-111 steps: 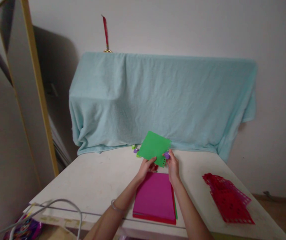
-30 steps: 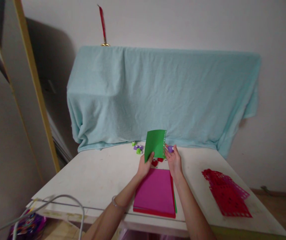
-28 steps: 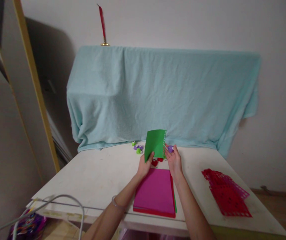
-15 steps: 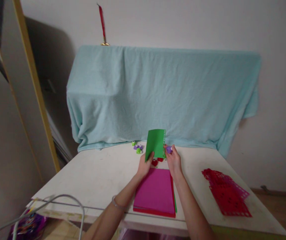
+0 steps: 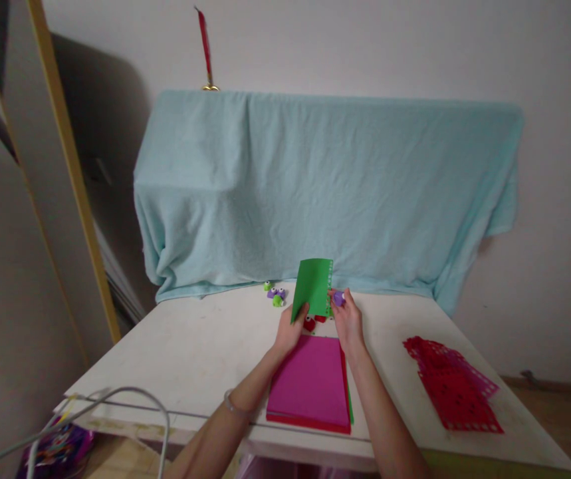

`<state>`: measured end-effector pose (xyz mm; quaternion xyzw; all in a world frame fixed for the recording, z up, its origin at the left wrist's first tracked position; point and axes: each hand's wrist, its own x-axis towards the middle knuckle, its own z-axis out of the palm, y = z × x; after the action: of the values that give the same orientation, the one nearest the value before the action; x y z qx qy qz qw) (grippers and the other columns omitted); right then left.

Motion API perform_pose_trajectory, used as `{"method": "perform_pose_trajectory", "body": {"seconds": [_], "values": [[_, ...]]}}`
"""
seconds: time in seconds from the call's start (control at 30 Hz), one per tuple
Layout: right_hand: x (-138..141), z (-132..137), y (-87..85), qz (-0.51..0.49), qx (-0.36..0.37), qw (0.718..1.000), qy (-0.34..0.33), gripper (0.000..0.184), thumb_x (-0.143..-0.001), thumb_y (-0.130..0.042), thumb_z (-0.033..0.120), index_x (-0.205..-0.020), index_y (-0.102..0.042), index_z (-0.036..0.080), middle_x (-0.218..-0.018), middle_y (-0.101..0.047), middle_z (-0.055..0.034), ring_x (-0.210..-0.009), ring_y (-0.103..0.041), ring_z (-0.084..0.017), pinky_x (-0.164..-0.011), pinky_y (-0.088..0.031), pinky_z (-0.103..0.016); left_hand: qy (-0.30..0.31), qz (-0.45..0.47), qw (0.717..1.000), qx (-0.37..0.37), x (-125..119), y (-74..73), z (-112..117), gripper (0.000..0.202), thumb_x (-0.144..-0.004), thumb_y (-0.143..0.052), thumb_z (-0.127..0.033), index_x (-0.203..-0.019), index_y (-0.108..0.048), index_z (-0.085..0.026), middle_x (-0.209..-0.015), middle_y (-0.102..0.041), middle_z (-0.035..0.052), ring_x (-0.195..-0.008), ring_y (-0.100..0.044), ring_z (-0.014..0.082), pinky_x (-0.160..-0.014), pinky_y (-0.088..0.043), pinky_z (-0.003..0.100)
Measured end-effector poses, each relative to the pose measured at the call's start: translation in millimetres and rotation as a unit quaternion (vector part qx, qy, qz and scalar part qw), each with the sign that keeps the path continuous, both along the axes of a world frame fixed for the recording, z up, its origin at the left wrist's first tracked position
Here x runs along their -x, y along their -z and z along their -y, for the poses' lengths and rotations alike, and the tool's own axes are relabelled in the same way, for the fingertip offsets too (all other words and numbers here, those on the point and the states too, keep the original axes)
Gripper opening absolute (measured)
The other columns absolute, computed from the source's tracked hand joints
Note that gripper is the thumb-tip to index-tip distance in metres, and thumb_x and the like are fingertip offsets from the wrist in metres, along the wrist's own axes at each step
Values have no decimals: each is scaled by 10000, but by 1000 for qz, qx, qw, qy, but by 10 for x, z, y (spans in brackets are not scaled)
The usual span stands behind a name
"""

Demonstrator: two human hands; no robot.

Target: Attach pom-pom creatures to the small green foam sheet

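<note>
My left hand (image 5: 291,330) holds a green sheet (image 5: 312,286) upright by its lower left corner, above the far end of a stack of coloured sheets with a magenta one (image 5: 310,382) on top. A row of small holes runs down the green sheet's right edge. My right hand (image 5: 347,322) grips a small purple punch (image 5: 338,299) pressed against that edge. A red punch (image 5: 309,324) lies on the white table (image 5: 190,352) just below the green sheet.
Several small green and purple punches (image 5: 275,294) sit at the back of the table. A pile of punched red sheets (image 5: 452,392) lies to the right. A light blue cloth (image 5: 325,186) drapes something behind. A grey cable (image 5: 115,406) loops at the front left edge.
The green sheet was turned from a tilted, flat-on position to standing upright. In the last second my right hand closed the purple punch onto its right edge.
</note>
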<state>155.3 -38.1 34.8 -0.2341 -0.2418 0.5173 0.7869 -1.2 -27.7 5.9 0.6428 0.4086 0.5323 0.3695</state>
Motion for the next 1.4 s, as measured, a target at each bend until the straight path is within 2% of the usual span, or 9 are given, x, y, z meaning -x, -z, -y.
{"method": "perform_pose_trajectory", "body": {"seconds": [0.37, 0.63, 1.07, 1.4], "values": [[2, 34, -45, -14, 20, 1000, -15, 301, -819, -721, 387, -956, -704, 119, -1016, -719, -103, -969, -680, -194, -908, -539, -285, 12, -6, 1000, 6, 1, 16, -7, 435, -890, -484, -556, -699, -510, -166, -649, -496, 13, -613, -402, 133, -584, -335, 239], [-45, 16, -43, -26, 11, 1000, -10, 314, -816, -724, 398, -951, -692, 117, -1004, -717, -97, -954, -680, -177, -889, -541, -265, 4, -19, 1000, 14, -25, 36, -18, 479, -869, -488, -594, -674, -504, -156, -635, -490, 5, -612, -400, 126, -593, -329, 248], [-114, -20, 5, -33, 0, 999, 0, 275, -840, -696, 406, -978, -657, 172, -1077, -711, -87, -1059, -659, -180, -968, -522, -293, 23, -19, 999, 30, -16, 10, -8, 500, -862, -497, -615, -681, -510, -149, -618, -491, 5, -592, -397, 122, -592, -332, 247], [-161, 3, -40, -60, 1, 998, -7, 306, -871, -657, 423, -975, -660, 135, -1133, -681, -137, -1111, -638, -192, -1011, -502, -314, 14, -45, 998, 29, -23, 0, -4, 490, -868, -473, -607, -672, -500, -159, -624, -486, 6, -606, -397, 126, -577, -319, 241]]}}
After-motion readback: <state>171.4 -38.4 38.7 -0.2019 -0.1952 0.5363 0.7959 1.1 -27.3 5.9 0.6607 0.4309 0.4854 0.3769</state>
